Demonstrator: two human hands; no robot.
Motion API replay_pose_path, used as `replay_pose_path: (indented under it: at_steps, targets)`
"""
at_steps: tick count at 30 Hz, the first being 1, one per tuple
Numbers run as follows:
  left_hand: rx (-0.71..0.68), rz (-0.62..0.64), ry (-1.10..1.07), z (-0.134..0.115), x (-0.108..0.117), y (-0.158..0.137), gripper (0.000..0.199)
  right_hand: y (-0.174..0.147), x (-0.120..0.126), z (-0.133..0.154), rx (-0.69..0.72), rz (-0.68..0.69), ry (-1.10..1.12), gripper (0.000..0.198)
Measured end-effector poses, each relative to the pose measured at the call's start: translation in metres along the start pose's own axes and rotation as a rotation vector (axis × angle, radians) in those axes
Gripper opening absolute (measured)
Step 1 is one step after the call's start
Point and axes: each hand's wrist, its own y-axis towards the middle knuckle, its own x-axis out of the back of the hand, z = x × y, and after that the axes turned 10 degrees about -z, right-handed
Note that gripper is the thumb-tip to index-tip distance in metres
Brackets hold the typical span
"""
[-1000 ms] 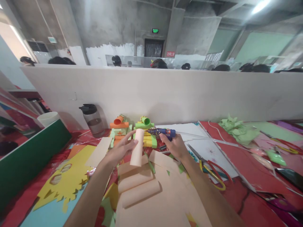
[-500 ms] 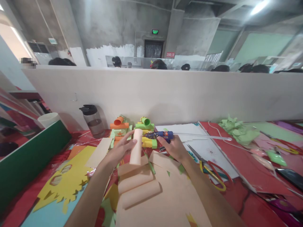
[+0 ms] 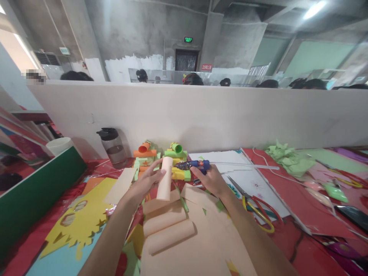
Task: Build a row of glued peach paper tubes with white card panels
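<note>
A peach paper tube [image 3: 165,180] stands tilted in my left hand [image 3: 150,179], thumb on its side, the other fingers partly hidden behind it. My right hand [image 3: 212,180] is wrapped round a blue hot glue gun [image 3: 198,165], whose nozzle points left at the tube's upper right side. A long clear glue stick [image 3: 244,165] sticks out of the gun's back. Below my hands, two more peach paper tubes [image 3: 171,235] lie on peach paper sheets [image 3: 207,245]. Behind my hands stand orange and green rolled-paper pieces [image 3: 176,152].
Red-and-yellow scissors [image 3: 255,203] lie on white paper at right, near a phone [image 3: 353,216]. A water bottle [image 3: 112,147] stands at back left, with a green box wall [image 3: 43,199] and yellow cut paper [image 3: 83,211] nearer. A white partition [image 3: 184,115] runs behind.
The glue gun and its stick have shifted very slightly left. The tube's lower end has moved a touch left; both hands keep their holds.
</note>
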Motion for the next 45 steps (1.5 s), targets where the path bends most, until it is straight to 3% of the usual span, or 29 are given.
replay_pose_path:
  at_steps: [8,19,30,37,45]
  targets:
    - [-0.028,-0.084,0.027,0.0,0.003,-0.001,0.08,-0.004,0.005,0.007,-0.068,0.177,0.111,0.027]
    - [0.014,-0.044,-0.005,-0.002,-0.002,0.0,0.079,-0.001,-0.001,0.0,-0.012,-0.013,0.01,0.033]
    - [-0.017,-0.057,-0.01,0.001,0.003,0.0,0.079,-0.005,0.003,0.01,-0.032,0.171,0.109,0.03]
    - [0.011,-0.082,-0.017,-0.003,-0.002,-0.002,0.079,-0.003,-0.001,0.005,-0.018,0.043,0.072,0.033]
    - [-0.007,-0.082,-0.066,0.001,-0.001,0.003,0.083,-0.007,-0.002,0.012,-0.01,0.145,0.118,0.028]
